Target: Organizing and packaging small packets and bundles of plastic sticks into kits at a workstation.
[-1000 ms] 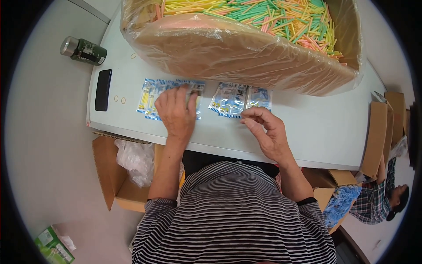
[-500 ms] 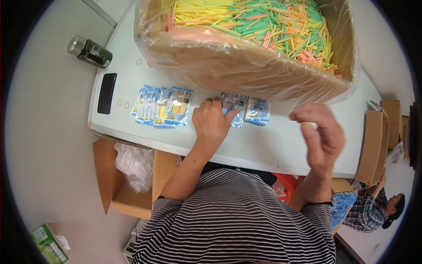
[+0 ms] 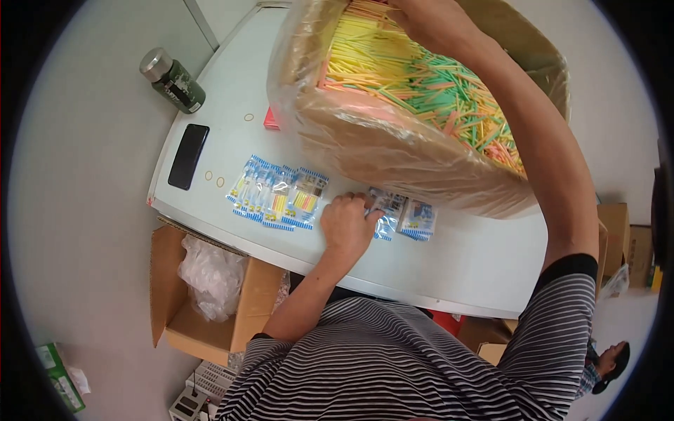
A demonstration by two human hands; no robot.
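My left hand point(image 3: 349, 223) rests on the table with its fingers curled and its thumb pressed on a blue-and-white clear plastic packet point(image 3: 387, 222). Just right of that lies another such packet point(image 3: 419, 219). To the left, several overlapping packets point(image 3: 279, 200) show short coloured sticks inside. My right hand point(image 3: 435, 22) reaches over the far part of a large plastic-lined cardboard box point(image 3: 393, 151). Its fingertips are cut off by the upper edge, so what they touch is hidden. Thin loose sticks point(image 3: 442, 91) in yellow, green, orange and pink fill the box.
A black phone point(image 3: 188, 156), a dark green flask point(image 3: 173, 81) and rubber bands point(image 3: 220, 182) lie at the left. Below the table edge, an open carton point(image 3: 202, 342) holds crumpled clear plastic point(image 3: 213, 277). Another person point(image 3: 612, 363) is at the lower right.
My right hand has gone from above the table's right side up and over the box. My left hand stays at the packet. The view has shifted, and the box appears farther right.
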